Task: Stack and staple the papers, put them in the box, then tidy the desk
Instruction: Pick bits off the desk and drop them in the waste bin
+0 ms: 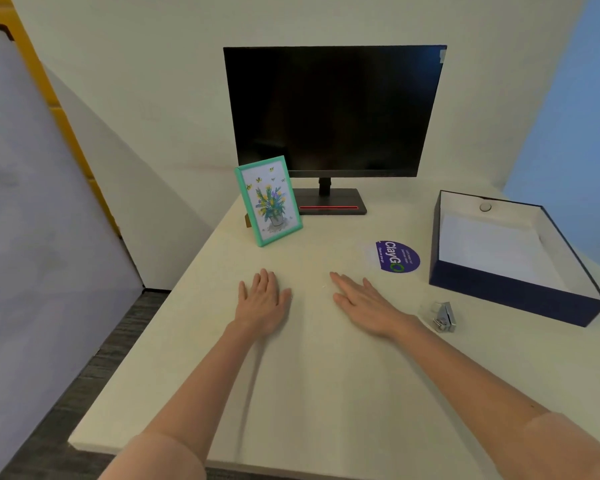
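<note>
My left hand (263,299) and my right hand (362,301) lie flat, palms down, on the white desk (309,375), fingers apart and holding nothing. A dark blue open box (513,296) stands at the right of the desk, and white papers (489,247) lie inside it. A small silver stapler (444,317) rests on the desk between my right hand and the box, apart from both.
A black monitor (333,109) stands at the back on its stand. A teal picture frame (269,200) with a flower print leans upright in front of it at the left. A purple round sticker (397,256) lies on the desk. The desk's left edge drops to dark floor.
</note>
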`<move>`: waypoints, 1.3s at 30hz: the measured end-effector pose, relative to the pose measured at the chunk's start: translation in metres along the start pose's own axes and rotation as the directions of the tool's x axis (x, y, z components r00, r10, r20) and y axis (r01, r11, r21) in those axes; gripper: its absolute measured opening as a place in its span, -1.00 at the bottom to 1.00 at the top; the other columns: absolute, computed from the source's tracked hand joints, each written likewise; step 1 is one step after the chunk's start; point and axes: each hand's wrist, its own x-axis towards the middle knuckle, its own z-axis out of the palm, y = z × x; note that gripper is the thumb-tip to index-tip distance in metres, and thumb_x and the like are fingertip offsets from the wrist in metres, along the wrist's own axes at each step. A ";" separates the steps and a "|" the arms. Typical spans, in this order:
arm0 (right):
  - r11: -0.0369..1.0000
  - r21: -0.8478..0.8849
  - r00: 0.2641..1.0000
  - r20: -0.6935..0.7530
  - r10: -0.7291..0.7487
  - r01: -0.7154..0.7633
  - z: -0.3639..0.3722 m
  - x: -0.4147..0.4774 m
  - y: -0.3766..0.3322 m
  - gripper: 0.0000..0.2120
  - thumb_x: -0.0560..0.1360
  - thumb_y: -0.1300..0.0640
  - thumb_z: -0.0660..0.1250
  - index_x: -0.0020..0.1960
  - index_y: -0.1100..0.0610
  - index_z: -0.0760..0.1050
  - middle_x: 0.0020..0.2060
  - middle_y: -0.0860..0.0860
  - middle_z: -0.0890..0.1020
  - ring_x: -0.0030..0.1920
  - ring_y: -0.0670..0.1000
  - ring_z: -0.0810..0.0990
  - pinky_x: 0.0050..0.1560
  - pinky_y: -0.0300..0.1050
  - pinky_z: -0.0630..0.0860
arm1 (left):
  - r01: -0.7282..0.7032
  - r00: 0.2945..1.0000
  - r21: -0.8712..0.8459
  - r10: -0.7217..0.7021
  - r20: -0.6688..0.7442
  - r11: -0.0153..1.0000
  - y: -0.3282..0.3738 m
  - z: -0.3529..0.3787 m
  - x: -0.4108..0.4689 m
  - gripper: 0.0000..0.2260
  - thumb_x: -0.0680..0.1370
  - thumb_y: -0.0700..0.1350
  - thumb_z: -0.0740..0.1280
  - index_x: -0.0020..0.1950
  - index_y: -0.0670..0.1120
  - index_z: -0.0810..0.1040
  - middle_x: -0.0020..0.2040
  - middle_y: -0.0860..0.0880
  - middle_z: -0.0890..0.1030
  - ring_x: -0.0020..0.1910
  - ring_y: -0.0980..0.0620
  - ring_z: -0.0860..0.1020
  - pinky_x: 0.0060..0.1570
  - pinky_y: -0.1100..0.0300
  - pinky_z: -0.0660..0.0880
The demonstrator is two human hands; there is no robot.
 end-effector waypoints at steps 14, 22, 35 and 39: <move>0.963 0.265 0.993 -0.083 0.082 -0.057 -0.028 -0.060 0.008 -0.52 0.66 -0.04 -0.07 0.55 -0.14 -0.10 0.54 -0.18 0.01 0.48 -0.18 -0.15 0.44 -0.23 -0.21 | -0.432 0.897 0.050 0.423 0.129 0.901 0.051 0.011 -0.008 -0.49 0.66 0.09 -0.11 0.58 -0.06 -0.05 0.59 -0.01 -0.05 0.57 0.10 -0.10 0.54 0.11 -0.18; 0.993 0.119 1.000 -0.004 -0.013 0.014 -0.010 -0.012 -0.009 -0.52 0.66 -0.01 -0.08 0.56 -0.06 -0.06 0.55 -0.08 0.09 0.54 -0.13 0.04 0.54 -0.06 -0.23 | -0.300 0.948 -0.416 0.315 -0.033 0.859 0.035 -0.004 -0.057 -0.56 0.68 -0.02 -0.03 0.56 -0.03 0.07 0.57 0.07 0.06 0.55 0.16 -0.01 0.36 0.44 -0.21; 0.952 0.305 0.991 -0.122 0.052 -0.013 -0.003 -0.063 -0.021 -0.52 0.66 -0.02 -0.07 0.55 -0.14 -0.10 0.43 -0.33 -0.01 0.41 -0.26 -0.18 0.41 -0.31 -0.23 | -0.141 0.990 -0.565 0.103 -0.098 0.813 0.020 -0.009 -0.085 -0.59 0.68 -0.02 0.00 0.53 -0.01 0.18 0.54 0.02 0.20 0.55 0.06 0.05 0.43 0.32 -0.11; 0.971 0.154 0.978 -0.069 0.196 -0.184 0.012 -0.076 -0.018 -0.44 0.65 -0.06 -0.11 0.57 0.03 -0.22 0.56 -0.06 -0.08 0.56 -0.07 -0.15 0.52 -0.09 -0.25 | -0.136 0.990 -0.564 0.096 -0.099 0.814 0.020 -0.011 -0.087 -0.59 0.68 -0.03 -0.01 0.54 -0.03 0.17 0.54 0.01 0.20 0.55 0.05 0.05 0.43 0.32 -0.10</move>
